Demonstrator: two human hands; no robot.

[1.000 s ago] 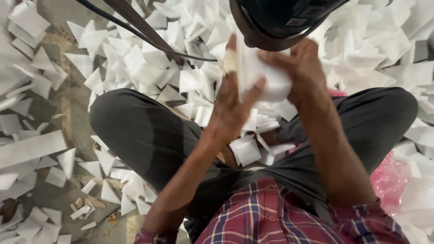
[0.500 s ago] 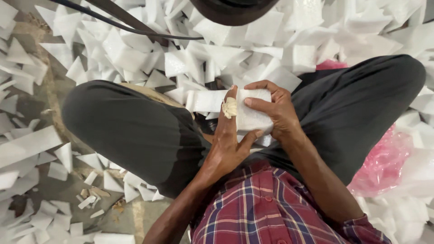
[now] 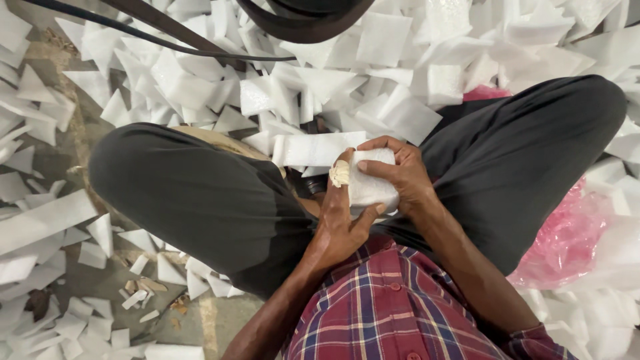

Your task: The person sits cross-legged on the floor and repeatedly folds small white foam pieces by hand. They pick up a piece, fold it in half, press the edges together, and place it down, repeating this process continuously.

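Observation:
I sit cross-legged in dark trousers and a red checked shirt. Both hands grip one folded white foam piece (image 3: 369,187) in front of my lap. My left hand (image 3: 340,223) holds it from below and the left, with a bandaged fingertip pressed on its top edge. My right hand (image 3: 400,173) wraps over it from the right, fingers across its top. A longer white foam strip (image 3: 313,150) lies just beyond the hands, over my left knee.
Heaps of cut white foam pieces (image 3: 280,87) cover the floor ahead and on both sides. A pink plastic bag (image 3: 567,243) lies by my right leg. A dark curved rim and black straps (image 3: 300,20) hang at the top. Bare concrete floor (image 3: 73,160) shows at left.
Both hands have come down from near the dark rim to my lap with the white foam piece in them. The piece now looks folded tighter between the hands.

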